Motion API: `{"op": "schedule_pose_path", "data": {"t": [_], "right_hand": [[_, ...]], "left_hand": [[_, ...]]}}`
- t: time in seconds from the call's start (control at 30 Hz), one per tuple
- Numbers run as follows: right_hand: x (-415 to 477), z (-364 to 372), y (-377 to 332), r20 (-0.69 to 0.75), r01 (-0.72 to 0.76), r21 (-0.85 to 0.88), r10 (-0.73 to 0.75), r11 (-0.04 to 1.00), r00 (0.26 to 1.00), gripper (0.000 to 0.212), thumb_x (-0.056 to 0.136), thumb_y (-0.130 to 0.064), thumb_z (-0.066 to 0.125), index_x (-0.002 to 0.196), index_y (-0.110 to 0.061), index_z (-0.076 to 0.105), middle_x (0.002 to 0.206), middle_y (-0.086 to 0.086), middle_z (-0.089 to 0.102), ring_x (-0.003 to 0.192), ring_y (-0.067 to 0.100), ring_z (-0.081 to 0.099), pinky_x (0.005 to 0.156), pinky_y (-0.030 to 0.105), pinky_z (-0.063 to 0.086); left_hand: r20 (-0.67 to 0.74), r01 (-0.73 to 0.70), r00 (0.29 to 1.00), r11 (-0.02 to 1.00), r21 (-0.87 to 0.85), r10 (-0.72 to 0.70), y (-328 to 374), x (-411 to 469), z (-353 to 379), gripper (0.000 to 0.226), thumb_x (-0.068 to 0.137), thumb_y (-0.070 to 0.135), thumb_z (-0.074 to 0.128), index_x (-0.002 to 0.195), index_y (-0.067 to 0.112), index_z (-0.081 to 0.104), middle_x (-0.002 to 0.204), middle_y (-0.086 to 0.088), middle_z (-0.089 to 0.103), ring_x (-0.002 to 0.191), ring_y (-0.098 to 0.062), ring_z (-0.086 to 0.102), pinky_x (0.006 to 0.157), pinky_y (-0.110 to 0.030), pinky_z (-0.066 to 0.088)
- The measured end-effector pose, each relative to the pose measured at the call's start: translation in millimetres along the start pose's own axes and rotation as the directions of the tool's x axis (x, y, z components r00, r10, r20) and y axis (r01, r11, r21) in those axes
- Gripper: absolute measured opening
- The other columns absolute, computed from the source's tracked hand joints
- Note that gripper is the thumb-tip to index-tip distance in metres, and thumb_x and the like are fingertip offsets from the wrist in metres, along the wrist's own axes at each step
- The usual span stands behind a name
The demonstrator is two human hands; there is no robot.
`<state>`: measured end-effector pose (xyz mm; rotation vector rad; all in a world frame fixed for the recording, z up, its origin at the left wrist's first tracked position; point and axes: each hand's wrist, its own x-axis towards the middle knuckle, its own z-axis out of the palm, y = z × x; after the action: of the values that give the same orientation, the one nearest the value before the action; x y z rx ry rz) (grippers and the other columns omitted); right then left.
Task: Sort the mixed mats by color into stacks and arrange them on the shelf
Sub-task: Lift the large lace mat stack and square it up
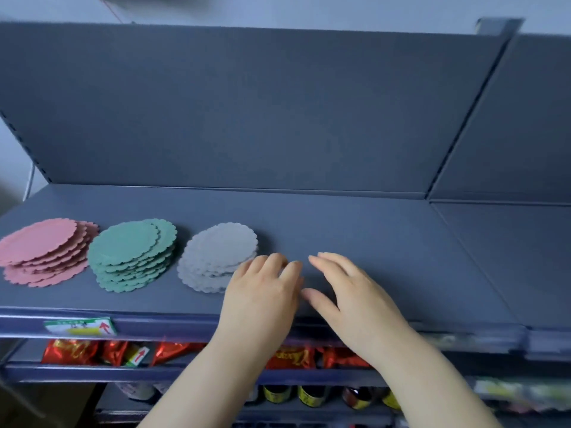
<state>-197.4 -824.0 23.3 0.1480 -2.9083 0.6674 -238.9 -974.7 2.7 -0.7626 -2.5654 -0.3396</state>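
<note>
Sitting in a row along the front left of the grey shelf (386, 239) are three stacks of round, scallop-edged mats, each stack a single colour: the pink stack (43, 251) furthest left, the green stack (131, 254) just beside it, and the grey stack (216, 254) a little apart to the right. Each stack is fanned loosely, with its upper mats slid back and to the right, so several edges show in each, but the number of mats cannot be told. The left hand (262, 291) lies palm down at the grey stack's near right edge, its fingers close together and loosely bent, and it covers part of that stack; whether the fingertips touch the mats cannot be told, and it grips nothing. The right hand (355, 298) is just beside it, palm down over bare shelf, its fingers straight and slightly spread and its thumb pointing toward the left hand. Both forearms reach up from the bottom edge. A tall grey back panel (247, 103) rises behind the shelf. On the shelf's front rail sits one green and white price label (81, 326) with a red arrow. The next shelf down holds several red foil packets (71, 352), partly hidden by the arms, and a second small label (137, 355). Below that stand at least four dark bottles (309, 395) with yellow labels.
</note>
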Motion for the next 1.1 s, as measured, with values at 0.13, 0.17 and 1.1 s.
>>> {"op": "schedule_pose_path", "data": {"t": [0.13,0.17,1.1], "right_hand": [[-62.1,-47.7,57.6,-0.049,-0.076,-0.020,0.074,0.997,0.996,0.055,0.089,-0.055,0.036,0.140,-0.037,0.026,0.146,-0.024,0.023,0.132,-0.002,0.023,0.101,0.017,0.025],[-78.7,-59.2,73.4,-0.069,-0.101,-0.026,0.099,0.995,0.993,0.055,0.089,-0.055,0.036,0.140,-0.037,0.027,0.145,-0.024,0.024,0.132,-0.002,0.023,0.101,0.016,0.025],[-148.3,-162.9,300.2,-0.200,-0.360,-0.050,0.344,0.931,0.917,0.047,0.087,-0.047,0.046,0.130,-0.030,0.047,0.134,-0.015,0.046,0.124,0.004,0.040,0.097,0.017,0.030]], "left_hand": [[0.012,-0.056,0.998,0.998,-0.027,0.057,86.2,-4.7,3.5,0.030,0.089,0.029,0.041,0.088,0.016,0.068,0.083,-0.001,0.064,0.071,-0.025,0.061,0.065,-0.034,0.050],[0.024,-0.083,0.996,0.996,-0.043,0.084,108.6,-6.1,6.3,0.030,0.089,0.030,0.041,0.089,0.017,0.068,0.084,0.000,0.065,0.071,-0.025,0.061,0.064,-0.034,0.051],[0.037,-0.293,0.952,0.937,-0.190,0.305,312.4,112.0,104.7,0.038,0.091,0.032,0.037,0.106,0.017,0.068,0.091,-0.001,0.067,0.075,-0.026,0.064,0.062,-0.033,0.052]]}}
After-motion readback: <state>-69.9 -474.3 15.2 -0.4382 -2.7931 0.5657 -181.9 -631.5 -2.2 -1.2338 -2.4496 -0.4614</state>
